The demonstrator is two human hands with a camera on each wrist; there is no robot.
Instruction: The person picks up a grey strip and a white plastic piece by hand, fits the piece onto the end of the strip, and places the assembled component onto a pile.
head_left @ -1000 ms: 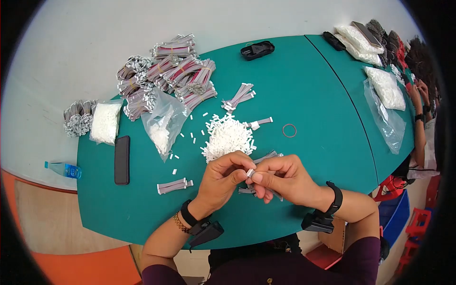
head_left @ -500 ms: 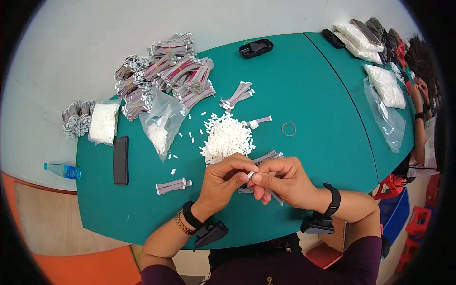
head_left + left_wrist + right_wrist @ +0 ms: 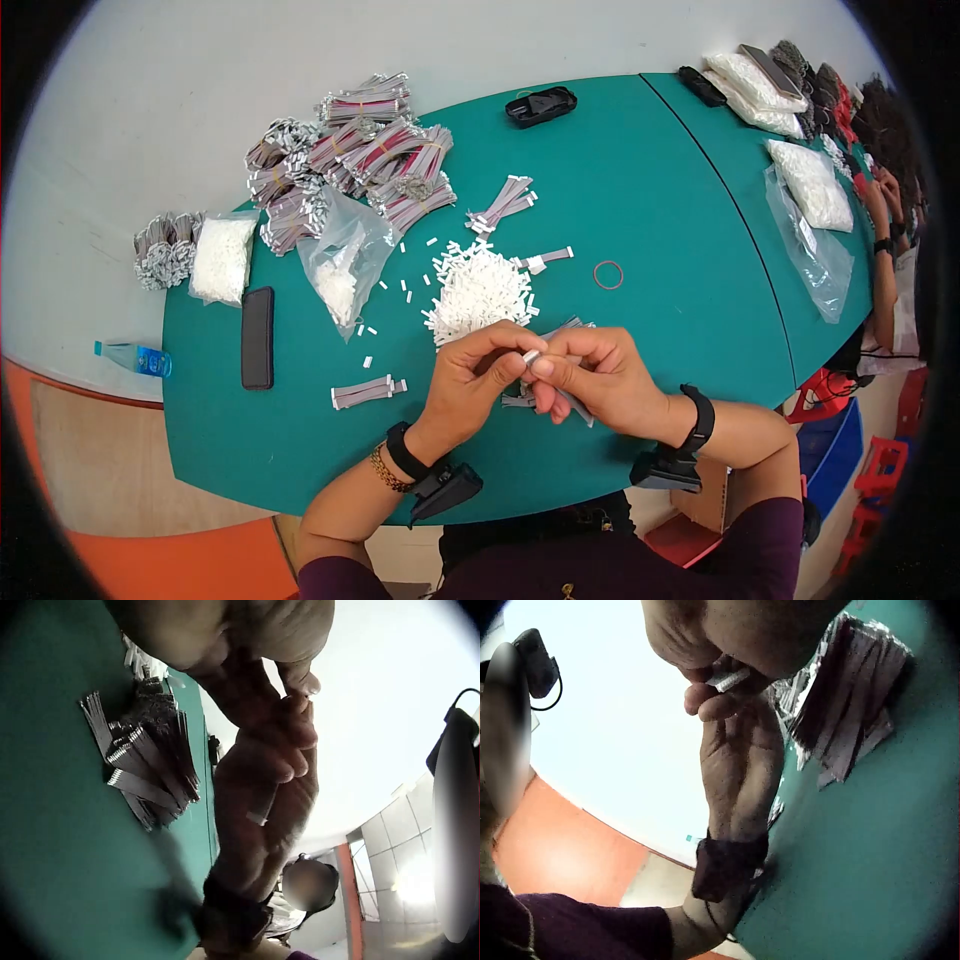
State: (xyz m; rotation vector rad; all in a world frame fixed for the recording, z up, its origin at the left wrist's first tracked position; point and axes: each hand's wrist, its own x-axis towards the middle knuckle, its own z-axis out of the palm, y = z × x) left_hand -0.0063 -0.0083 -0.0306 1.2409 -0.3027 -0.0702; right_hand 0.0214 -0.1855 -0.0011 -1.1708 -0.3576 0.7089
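Fingertip to fingertip, both hands meet in front of a heap of small white plastic connector housings (image 3: 480, 292). Thumb and forefinger of my left hand (image 3: 462, 385) pinch a small white connector (image 3: 531, 357). My right hand (image 3: 607, 385) pinches the same piece from the other side. A short grey ribbon cable (image 3: 260, 806) runs from the fingers along the right palm, its end showing in the left wrist view. Fingertips hide most of the connector. Beneath the hands lies a stack of grey ribbon cables (image 3: 154, 772), partly covered in the head view.
Bundled ribbon cables (image 3: 385, 150) are heaped at the back left. An opened plastic bag (image 3: 350, 235), a full bag of white pieces (image 3: 222, 255) and a phone (image 3: 257, 338) lie left. A rubber band (image 3: 609, 275) and a black pouch (image 3: 541, 106) are farther out. Another person's arm (image 3: 882, 275) is at right.
The connector has turned slightly and shifted a little upward between the fingertips. Both hands keep nearly the same place and grip.
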